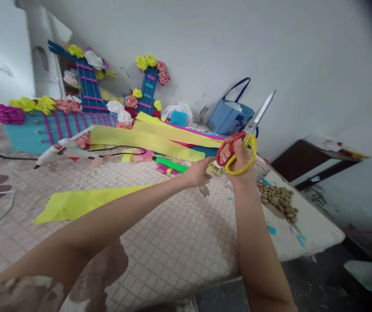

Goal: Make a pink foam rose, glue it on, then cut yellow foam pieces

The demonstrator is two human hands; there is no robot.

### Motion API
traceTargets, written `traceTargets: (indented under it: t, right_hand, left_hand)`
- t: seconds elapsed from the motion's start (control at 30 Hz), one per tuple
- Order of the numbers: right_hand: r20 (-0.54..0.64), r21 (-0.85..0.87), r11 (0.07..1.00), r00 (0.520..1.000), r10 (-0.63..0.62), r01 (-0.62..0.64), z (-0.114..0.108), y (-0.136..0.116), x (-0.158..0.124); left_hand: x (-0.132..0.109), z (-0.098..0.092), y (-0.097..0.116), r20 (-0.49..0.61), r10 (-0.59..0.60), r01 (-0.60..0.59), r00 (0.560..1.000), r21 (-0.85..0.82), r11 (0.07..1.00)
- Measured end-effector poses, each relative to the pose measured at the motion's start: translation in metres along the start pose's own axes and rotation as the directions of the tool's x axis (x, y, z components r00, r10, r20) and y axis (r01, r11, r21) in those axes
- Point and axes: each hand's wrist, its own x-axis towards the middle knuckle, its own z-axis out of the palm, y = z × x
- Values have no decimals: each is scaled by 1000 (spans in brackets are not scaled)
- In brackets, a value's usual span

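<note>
My right hand (242, 162) is closed around a pair of scissors (237, 154) with one red and one yellow handle loop. The blades point up and to the right, away from the table. Close by on the left, my left hand (198, 173) is just above the table with its forefinger stretched out and no object visible in it. Beside its wrist lies a green marker (172, 164). Beyond both hands, long yellow paper strips (147, 141) lie across the pile. A separate yellow crepe paper piece (85, 201) rests flat beneath my left forearm.
A white glue gun (62, 152) with a black cord lies at left. Behind it are blue, guitar-like decorations (90, 86) with paper flowers. A blue bag (228, 115) leans by the wall. Several brown pods or nuts (278, 199) are heaped near the table's right edge.
</note>
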Motion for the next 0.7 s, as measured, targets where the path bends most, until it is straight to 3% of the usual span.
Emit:
traceTargets:
  t: [0.1,0.2,0.37,0.47,0.53,0.63,0.7]
  right_hand:
    - [-11,-45,999,1000,-21,20,-2,-1,0]
    - [-35,-65,998,999,-14,12,-2,0,-1]
    - [-60,-125,991,997,46,-53,1,8,-2]
    - [-33,-198,959,979,202,-205,1,17,-6]
    - [57,-219,910,926,373,-352,0,25,-11]
    - [170,-295,787,781,601,-541,-4,39,-20]
    - [123,-399,731,757,641,-554,-9,47,-24]
  left_hand:
    - [5,-15,-7,-96,46,-53,994,-65,996]
    - [-6,-36,-19,-146,-66,64,987,-19,998]
    - [-63,-79,-33,-61,-214,221,975,149,964]
    - [-108,-97,-41,3,-285,279,958,192,941]
    - [-135,-105,-47,39,-344,329,938,211,921]
    - [-166,-111,-54,61,-405,388,912,190,902]
    - [-178,-114,-56,56,-430,416,901,173,893]
